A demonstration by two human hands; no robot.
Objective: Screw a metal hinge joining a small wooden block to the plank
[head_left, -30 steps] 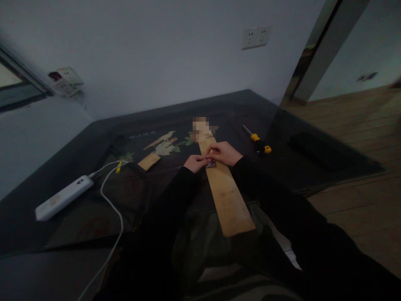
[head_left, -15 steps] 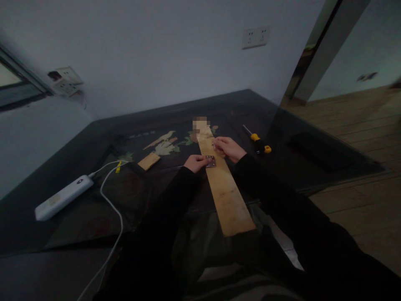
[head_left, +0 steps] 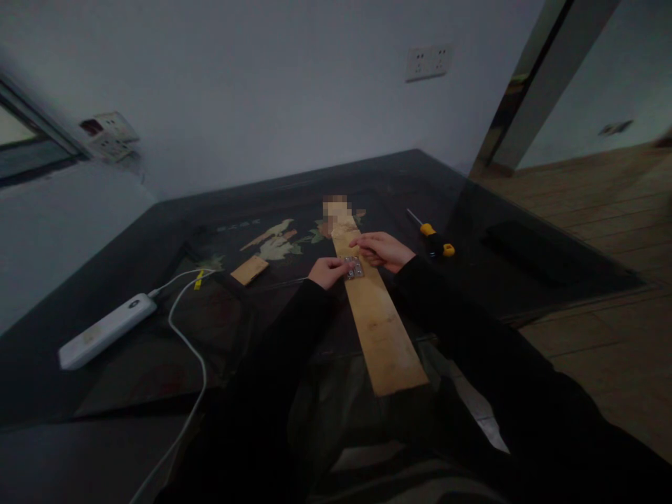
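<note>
A long wooden board lies lengthwise in front of me, its near end jutting past the table edge over my lap. On its upper side rests a small metal hinge with holes in its leaves. My left hand grips the hinge at its left side, thumb and fingers closed against the board. Just beyond and to the right, my right hand hovers over the board with its fingertips pinched together. Whatever sits in that pinch is too small to make out.
To the right lies a yellow and black screwdriver. A small wood block is on the left, near a white power strip with a cable running off the front edge. A dark flat object lies far right.
My right hand has shifted slightly toward me and its fingers have turned, coming closer to the hinge. The hinge has tilted or slid a little under my left hand, which stays almost in place.
</note>
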